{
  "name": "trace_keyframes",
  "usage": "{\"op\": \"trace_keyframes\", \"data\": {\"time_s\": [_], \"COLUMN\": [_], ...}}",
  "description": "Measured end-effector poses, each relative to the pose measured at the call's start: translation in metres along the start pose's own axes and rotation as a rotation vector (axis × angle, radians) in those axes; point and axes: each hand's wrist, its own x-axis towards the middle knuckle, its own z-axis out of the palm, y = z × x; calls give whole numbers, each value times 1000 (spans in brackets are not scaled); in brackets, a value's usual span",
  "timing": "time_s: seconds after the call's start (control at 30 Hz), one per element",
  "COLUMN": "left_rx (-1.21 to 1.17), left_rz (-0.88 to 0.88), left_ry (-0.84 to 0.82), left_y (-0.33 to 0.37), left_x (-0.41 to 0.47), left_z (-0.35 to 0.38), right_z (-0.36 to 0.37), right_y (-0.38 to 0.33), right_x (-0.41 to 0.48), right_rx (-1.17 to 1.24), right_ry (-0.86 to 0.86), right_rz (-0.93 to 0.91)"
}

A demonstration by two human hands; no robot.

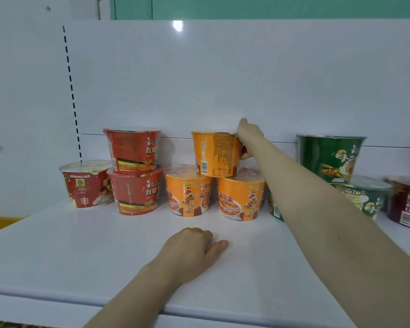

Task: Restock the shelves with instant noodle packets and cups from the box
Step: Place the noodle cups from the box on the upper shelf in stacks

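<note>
Your left grip [194, 249] rests loosely curled on the shelf [81, 245], holding nothing. Your right grip [247, 138] clasps the top orange noodle cup [214, 153], perched on two orange cups [188, 192]; your forearm [305, 209] covers part of the green cups [329, 157] beside them.

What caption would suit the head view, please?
Right hand grips the stacked orange noodle cup; left hand rests on the white shelf.
</note>
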Motion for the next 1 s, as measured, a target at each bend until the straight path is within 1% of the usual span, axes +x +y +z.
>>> {"op": "trace_keyframes", "data": {"time_s": [0.1,0.2,0.3,0.4,0.47,0.57,0.63,0.83,1.0], "left_rx": [10,29,56,145,217,310,327,312,310], "left_rz": [-4,-6,-11,0,17,29,21,0,-38], "left_ry": [-5,-4,1,32,66,111,137,254,261], "left_y": [-1,1,4,7,9,8,3,-30,-78], "left_x": [0,-1,-3,-4,-4,-5,-9,-36,-67], "left_z": [0,-2,-5,-9,-12,-20,-29,-57,-72], "right_z": [-1,-6,-13,-21,-23,-18,-9,37,91], "right_y": [3,6,10,8,5,-2,-7,-15,-22], "right_x": [0,1,3,-9,-23,-47,-60,-92,-117], "right_rx": [59,21,-110,-246,-294,-311,-299,-386,-417], "right_ry": [32,64,119,195,214,177,131,-24,-45], "right_rz": [-2,-78,-219,-377,-483,-642,-718,-774,-798]}}
